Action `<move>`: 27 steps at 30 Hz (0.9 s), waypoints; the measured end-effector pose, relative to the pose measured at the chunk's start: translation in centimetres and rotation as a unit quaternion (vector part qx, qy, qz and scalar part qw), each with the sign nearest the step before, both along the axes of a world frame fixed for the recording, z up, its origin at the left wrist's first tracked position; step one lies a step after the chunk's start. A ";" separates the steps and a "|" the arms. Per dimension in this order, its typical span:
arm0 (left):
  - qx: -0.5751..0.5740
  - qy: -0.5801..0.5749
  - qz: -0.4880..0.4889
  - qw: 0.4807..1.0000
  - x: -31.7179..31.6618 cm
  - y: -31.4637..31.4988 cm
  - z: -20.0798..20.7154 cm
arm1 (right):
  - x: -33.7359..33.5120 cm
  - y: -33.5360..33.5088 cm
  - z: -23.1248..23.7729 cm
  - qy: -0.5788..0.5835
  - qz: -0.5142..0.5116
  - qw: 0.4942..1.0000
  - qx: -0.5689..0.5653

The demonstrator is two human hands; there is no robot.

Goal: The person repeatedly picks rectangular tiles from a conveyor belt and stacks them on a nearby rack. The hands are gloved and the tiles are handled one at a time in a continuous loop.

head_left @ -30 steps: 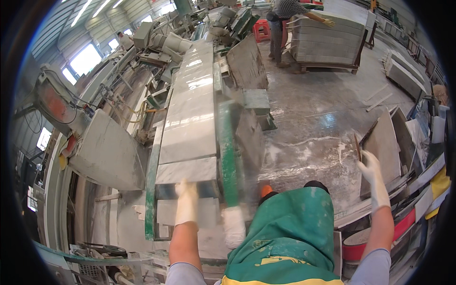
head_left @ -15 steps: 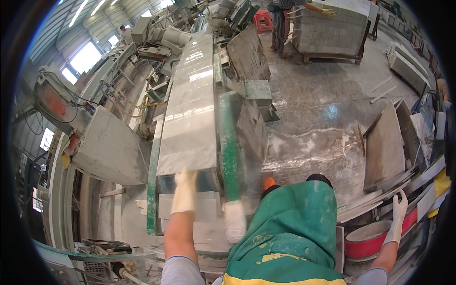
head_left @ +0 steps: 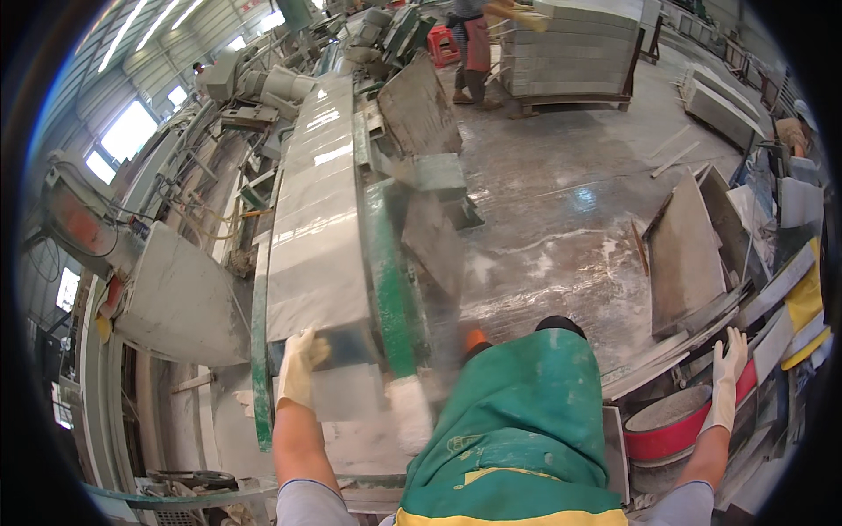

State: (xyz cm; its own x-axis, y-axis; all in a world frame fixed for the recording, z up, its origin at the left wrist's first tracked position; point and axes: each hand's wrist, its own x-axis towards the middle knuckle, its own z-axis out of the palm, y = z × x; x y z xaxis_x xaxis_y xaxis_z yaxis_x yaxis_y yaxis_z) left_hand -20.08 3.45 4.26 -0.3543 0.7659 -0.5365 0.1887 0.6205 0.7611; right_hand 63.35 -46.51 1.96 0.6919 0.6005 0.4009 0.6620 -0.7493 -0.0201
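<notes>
My left hand [head_left: 303,364], in a pale glove, is at the near edge of a long, shiny grey stone slab [head_left: 316,254] lying on a machine bed. Its fingers are slightly bent and touch or nearly touch the slab's near left corner, with the thumb apart; I see nothing held in it. Beneath the slab's edge a dark blue-grey face shows. Off to the right, my right hand [head_left: 726,377], gloved too, is raised with spread fingers beside a red-rimmed round tub [head_left: 645,445]. Nothing is in it.
Green rails [head_left: 392,289] flank the bed. A grey machine housing [head_left: 186,294] stands at left. Leaning boards [head_left: 686,263] and stacked offcuts line the right. Beyond the wet floor [head_left: 544,219], a person [head_left: 472,48] works beside a pallet of stacked slabs [head_left: 570,57].
My left hand has slid leftward along the slab's near edge. My right hand stays by the tub with its fingers spread wider. The whole view has shifted, while the slab keeps its place on the bed.
</notes>
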 end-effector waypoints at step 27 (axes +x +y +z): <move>0.433 0.397 -0.451 0.672 20.3 -3.2 -1.5 | -1.0 -0.8 7.2 -0.029 -0.409 0.912 0.015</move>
State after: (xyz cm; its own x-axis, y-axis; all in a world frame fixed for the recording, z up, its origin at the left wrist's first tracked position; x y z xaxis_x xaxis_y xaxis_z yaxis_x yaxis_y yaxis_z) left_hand 0.18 0.21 2.75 0.5530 0.7642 0.3319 0.7505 -0.6299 0.2000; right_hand 62.37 -47.31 9.11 0.8803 -0.1192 0.4591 -0.1176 -0.9925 -0.0323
